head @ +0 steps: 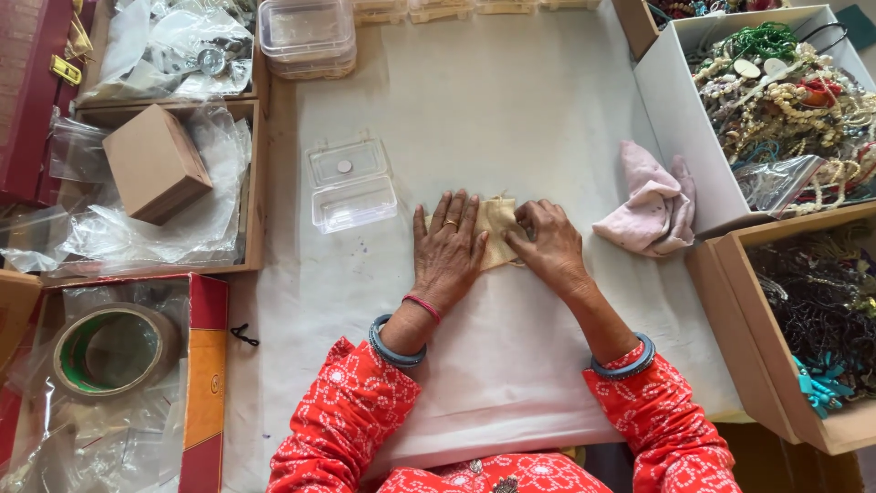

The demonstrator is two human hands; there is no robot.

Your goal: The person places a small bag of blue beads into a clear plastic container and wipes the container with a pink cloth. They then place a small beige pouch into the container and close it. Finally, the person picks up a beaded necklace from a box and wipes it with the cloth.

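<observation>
Head view: beige cloth (pixel 497 224) lies under both hands, left hand (pixel 447 248) flat, right hand (pixel 546 242) pinching.

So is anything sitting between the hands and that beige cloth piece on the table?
Nothing visible does. The left hand lies flat on the beige cloth piece and the right hand presses its right edge. The open clear plastic case and the pink cloth lie off to either side.

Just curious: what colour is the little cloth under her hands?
The small cloth is pale beige, seen in the head view.
</observation>
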